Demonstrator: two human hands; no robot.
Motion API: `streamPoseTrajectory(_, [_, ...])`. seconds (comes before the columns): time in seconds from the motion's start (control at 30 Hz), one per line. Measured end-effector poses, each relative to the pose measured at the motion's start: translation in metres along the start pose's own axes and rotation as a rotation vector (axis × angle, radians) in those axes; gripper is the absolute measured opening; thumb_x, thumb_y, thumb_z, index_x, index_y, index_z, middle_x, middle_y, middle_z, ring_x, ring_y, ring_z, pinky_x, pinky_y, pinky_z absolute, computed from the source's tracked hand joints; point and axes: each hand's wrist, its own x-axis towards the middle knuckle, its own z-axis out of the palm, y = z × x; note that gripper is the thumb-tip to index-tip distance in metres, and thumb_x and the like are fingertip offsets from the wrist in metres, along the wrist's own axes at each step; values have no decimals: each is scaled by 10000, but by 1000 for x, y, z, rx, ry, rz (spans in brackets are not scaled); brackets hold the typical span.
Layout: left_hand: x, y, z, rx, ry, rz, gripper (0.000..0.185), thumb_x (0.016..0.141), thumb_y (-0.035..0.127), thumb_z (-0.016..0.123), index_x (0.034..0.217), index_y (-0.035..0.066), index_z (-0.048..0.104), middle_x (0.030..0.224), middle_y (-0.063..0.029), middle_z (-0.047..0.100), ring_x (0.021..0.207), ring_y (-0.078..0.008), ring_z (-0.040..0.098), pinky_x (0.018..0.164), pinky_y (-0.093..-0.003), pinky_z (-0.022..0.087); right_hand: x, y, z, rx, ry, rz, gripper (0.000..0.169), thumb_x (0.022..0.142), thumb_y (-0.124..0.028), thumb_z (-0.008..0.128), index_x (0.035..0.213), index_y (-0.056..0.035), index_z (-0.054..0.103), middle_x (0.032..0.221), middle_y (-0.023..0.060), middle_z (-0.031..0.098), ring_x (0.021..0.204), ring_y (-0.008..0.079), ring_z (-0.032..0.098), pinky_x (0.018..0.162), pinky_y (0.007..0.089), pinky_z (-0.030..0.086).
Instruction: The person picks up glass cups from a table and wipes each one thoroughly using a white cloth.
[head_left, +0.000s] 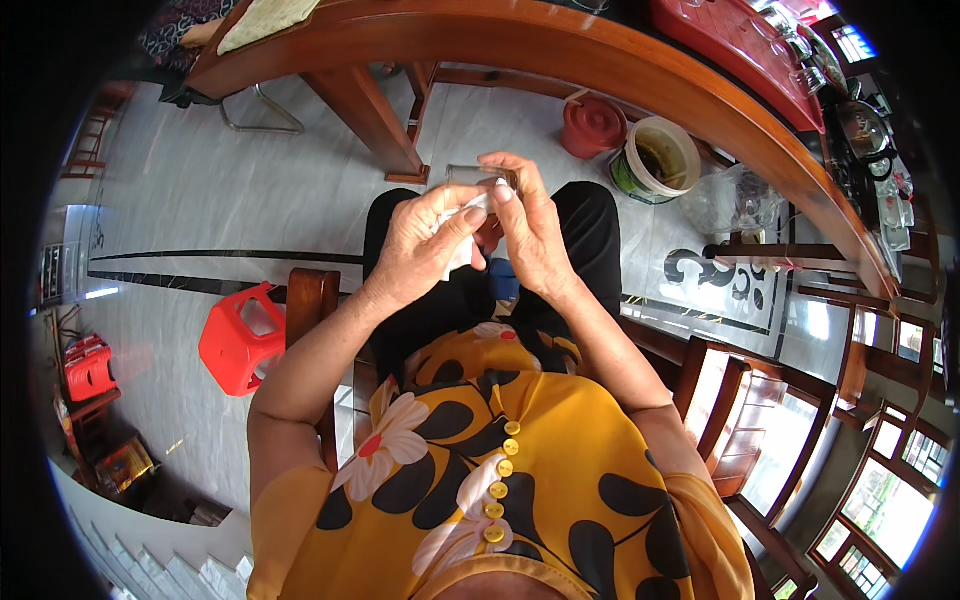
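Both hands are raised close together above my lap. My left hand (427, 240) is closed on a crumpled white cloth or tissue (459, 259), part of which hangs down below the fingers. My right hand (529, 225) holds a small clear drinking glass (469, 175) lying on its side, its open-looking end pointing left. The white material also reaches between the right thumb and the glass. The fingers hide much of the glass and of the white material.
A wooden table (450, 34) edge arches ahead, with a red tray (742, 60) of glasses at right. Below are a red lidded bucket (594, 127), an open white bucket (664, 160) with dark liquid and a plastic bag (731, 199). A red stool (244, 341) stands left. Another person's hand (199, 34) shows upper left.
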Motion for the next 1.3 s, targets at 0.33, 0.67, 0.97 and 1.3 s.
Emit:
streamPoseTrajectory(0.33, [7,-7,7,958,-18,618,267,802,-24,615,1067,12,620,1056,-78,610,792,-196,660,653,-280,547,6,-5,-7,80,132,348,441,981,-367,427,857,30,573,597,42,539,549,129,558,485,268,452])
streamPoseTrajectory(0.67, [11,-2,-16,-94,75,-186,356,946,214,545,1219,-14,540,968,-69,647,634,-106,623,599,-214,489,15,21,-30,-67,409,103,365,1000,-283,402,883,12,582,682,44,597,516,93,489,495,254,415])
streamPoseTrajectory(0.97, [6,10,-7,231,267,352,337,989,232,466,1184,-22,573,1113,-88,541,876,-123,565,749,-245,475,10,17,-8,259,272,338,426,996,-348,400,846,15,564,551,-6,454,396,50,341,378,213,276])
streamPoseTrajectory(1.3, [5,10,2,705,84,530,196,933,150,531,1052,23,621,1046,-135,564,917,-230,582,781,-345,495,5,28,4,-90,313,43,386,993,-316,424,855,19,558,641,74,581,560,147,547,551,293,450])
